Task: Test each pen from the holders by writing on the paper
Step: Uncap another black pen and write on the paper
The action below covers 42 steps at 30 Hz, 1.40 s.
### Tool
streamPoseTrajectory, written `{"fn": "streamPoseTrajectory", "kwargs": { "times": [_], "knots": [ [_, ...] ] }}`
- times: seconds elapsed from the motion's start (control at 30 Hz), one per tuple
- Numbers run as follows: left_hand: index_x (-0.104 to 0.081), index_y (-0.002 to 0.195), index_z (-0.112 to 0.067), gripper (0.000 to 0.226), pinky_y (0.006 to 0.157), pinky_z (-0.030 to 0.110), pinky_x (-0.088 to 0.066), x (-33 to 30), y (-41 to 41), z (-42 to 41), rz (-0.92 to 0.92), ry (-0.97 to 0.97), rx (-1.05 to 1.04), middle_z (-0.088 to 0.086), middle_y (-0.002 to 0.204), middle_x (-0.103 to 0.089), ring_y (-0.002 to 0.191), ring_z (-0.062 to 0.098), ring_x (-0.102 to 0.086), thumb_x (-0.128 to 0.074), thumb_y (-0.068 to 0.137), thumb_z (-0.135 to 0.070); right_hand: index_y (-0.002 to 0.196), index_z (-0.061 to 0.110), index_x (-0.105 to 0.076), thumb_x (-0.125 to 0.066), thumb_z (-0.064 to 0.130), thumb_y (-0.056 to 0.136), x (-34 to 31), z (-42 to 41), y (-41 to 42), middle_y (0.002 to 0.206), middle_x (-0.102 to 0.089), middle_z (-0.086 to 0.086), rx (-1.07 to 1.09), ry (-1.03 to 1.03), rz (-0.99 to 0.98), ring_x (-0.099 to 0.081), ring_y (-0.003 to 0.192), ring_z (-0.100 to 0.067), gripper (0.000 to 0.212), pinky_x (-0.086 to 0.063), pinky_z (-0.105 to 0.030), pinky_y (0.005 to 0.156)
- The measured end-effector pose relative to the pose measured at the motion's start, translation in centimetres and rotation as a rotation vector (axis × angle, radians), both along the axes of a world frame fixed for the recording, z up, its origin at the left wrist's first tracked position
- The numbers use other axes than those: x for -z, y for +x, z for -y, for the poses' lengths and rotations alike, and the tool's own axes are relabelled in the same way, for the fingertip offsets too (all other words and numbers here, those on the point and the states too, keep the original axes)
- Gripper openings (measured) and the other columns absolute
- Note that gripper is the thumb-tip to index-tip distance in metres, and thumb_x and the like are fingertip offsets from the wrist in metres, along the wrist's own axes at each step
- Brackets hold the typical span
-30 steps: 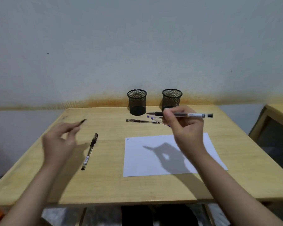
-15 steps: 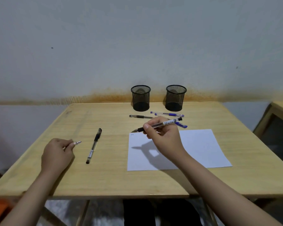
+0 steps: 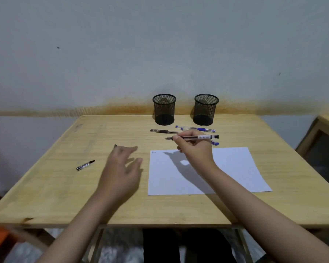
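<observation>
Since the earlier frame the left hand (image 3: 122,168) has released the pen cap (image 3: 85,165) and moved rightward toward the paper; the cap now lies on the table (image 3: 46,196) toward its left edge. The right hand (image 3: 195,149) has lifted the pen clear of the paper.

Left hand: raised over the table just left of the paper (image 3: 235,168), palm down, fingers spread and relaxed, grasping nothing. The forearm enters from the near edge. A dark pen end (image 3: 115,146) protrudes beyond the fingertips; the remainder of that pen is hidden under the hand.

Right hand: positioned over the far edge of the paper, fingers and thumb curled round the uncapped black pen (image 3: 196,137). The pen is held nearly level, nib pointing left, rear end pointing right. The nib is above the table, apart from the paper. The forearm crosses the near right part of the paper.

Paper: lies flat at the table centre-right, with a small mark at its far left corner.

Beyond the right hand: a black pen (image 3: 163,131) and blue pens (image 3: 196,128) lie on the table between the paper and the holders. A further blue pen end (image 3: 215,143) shows just beside the right hand.

Holders: the left mesh holder (image 3: 164,110) and the right mesh holder (image 3: 205,110) stand upright at the far edge, against the wall (image 3: 160,44).
</observation>
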<state>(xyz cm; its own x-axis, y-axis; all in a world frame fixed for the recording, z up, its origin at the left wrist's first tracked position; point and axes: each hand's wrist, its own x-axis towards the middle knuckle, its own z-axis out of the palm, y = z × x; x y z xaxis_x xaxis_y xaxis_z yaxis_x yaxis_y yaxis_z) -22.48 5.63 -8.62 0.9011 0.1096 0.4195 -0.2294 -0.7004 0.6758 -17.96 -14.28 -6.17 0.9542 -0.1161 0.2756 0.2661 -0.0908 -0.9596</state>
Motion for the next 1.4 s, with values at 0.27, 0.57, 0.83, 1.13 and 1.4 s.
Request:
{"fn": "streamPoseTrajectory", "kwargs": {
  "times": [0.27, 0.57, 0.83, 1.13, 1.4],
  "knots": [
    [-0.013, 0.146, -0.041, 0.079, 0.115, 0.047, -0.002, 3.2, 1.6, 1.5, -0.371, 0.528, 0.136, 0.003, 0.159, -0.003, 0.145, 0.021, 0.000, -0.009, 0.074, -0.073, 0.070, 0.010, -0.057, -0.066, 0.002, 0.082, 0.7, -2.4, 3.1, 0.067, -0.066, -0.009, -0.132, -0.099, -0.074, -0.069, 0.066, -0.021, 0.018, -0.060, -0.042, 0.071],
    [0.001, 0.145, -0.046, 0.079, 0.115, 0.047, 0.005, 3.9, 2.1, 1.5, -0.408, 0.601, 0.110, -0.001, 0.158, 0.014, 0.144, 0.021, 0.018, 0.003, 0.071, -0.072, 0.068, 0.004, -0.052, -0.066, 0.007, 0.083, 2.9, -3.4, 5.4, 0.055, -0.056, -0.006, -0.009, -0.193, -0.123, -0.062, 0.042, -0.006, 0.021, -0.049, -0.016, 0.042],
    [0.003, 0.144, -0.048, 0.076, 0.115, 0.046, 0.005, 3.9, 2.1, 1.7, -0.409, 0.600, 0.102, -0.002, 0.158, 0.015, 0.143, 0.020, 0.020, 0.002, 0.071, -0.071, 0.067, 0.004, -0.050, -0.064, 0.003, 0.081, 3.4, -3.1, 5.7, 0.069, -0.064, -0.029, -0.044, -0.212, -0.121, -0.064, 0.044, -0.012, 0.020, -0.054, -0.026, 0.044],
    [0.001, 0.144, -0.047, 0.077, 0.116, 0.045, 0.003, 3.8, 2.0, 1.8, -0.410, 0.586, 0.089, -0.004, 0.158, 0.014, 0.144, 0.019, 0.018, 0.001, 0.070, -0.069, 0.070, 0.001, -0.052, -0.063, 0.001, 0.080, 3.8, -3.4, 6.2, 0.070, -0.064, -0.031, -0.071, -0.225, -0.138, -0.061, 0.042, -0.012, 0.015, -0.053, -0.022, 0.044],
    [0.000, 0.145, -0.047, 0.078, 0.115, 0.045, 0.003, 3.8, 2.1, 1.8, -0.414, 0.584, 0.090, -0.004, 0.158, 0.013, 0.144, 0.019, 0.018, 0.000, 0.070, -0.069, 0.066, 0.006, -0.050, -0.064, 0.002, 0.080, 3.9, -3.4, 6.5, 0.060, -0.062, -0.015, -0.042, -0.247, -0.158, -0.062, 0.043, -0.011, 0.020, -0.052, -0.019, 0.043]
  ]
}}
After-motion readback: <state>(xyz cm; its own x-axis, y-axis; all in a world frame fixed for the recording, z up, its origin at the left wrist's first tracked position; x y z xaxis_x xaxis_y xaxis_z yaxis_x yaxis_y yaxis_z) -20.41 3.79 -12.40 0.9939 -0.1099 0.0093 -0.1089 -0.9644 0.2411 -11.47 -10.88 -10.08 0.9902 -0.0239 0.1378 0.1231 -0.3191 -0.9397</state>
